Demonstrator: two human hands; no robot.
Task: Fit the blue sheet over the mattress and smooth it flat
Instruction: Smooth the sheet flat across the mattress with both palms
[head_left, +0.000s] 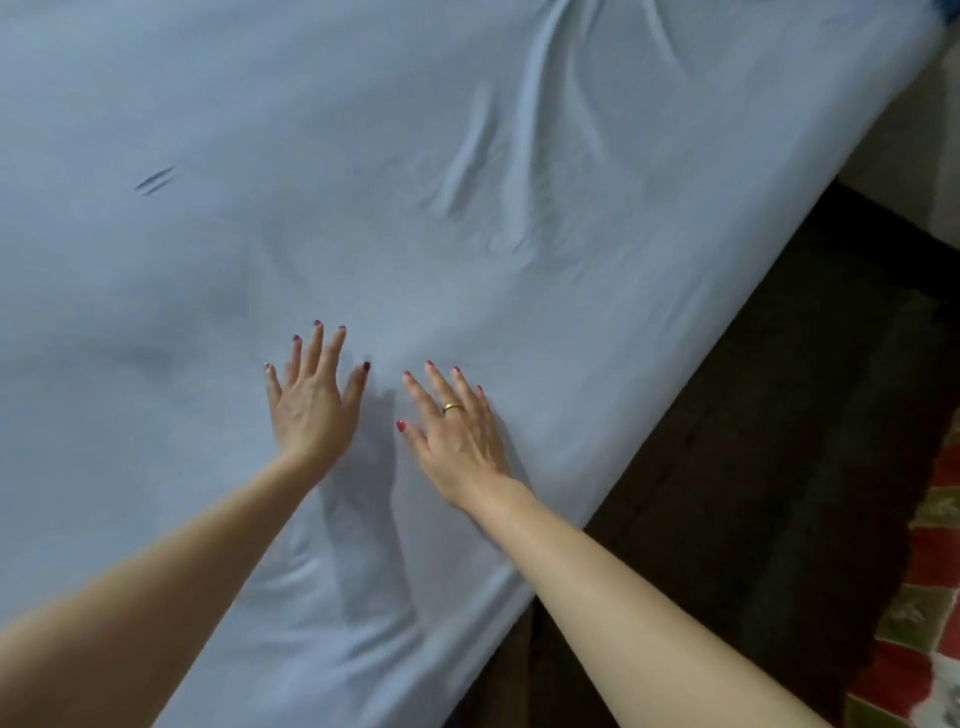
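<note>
Both palms down on the blue cotton sheet (363, 182), left hand (311, 400) just beside right hand (457, 431), fingers spread and pointing away from the body. Ahead and to the right of the right hand, a cluster of creases (498, 171). Right of the right hand, the sheet's edge, falling over the mattress side. Beyond that edge, dark brown flooring (753, 467); farther right, a red-and-green patterned woven rug (924, 613).

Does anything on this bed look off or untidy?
Yes. The blue sheet has a bunch of long creases ahead of the right hand, and a small dark mark far ahead of the left hand.
</note>
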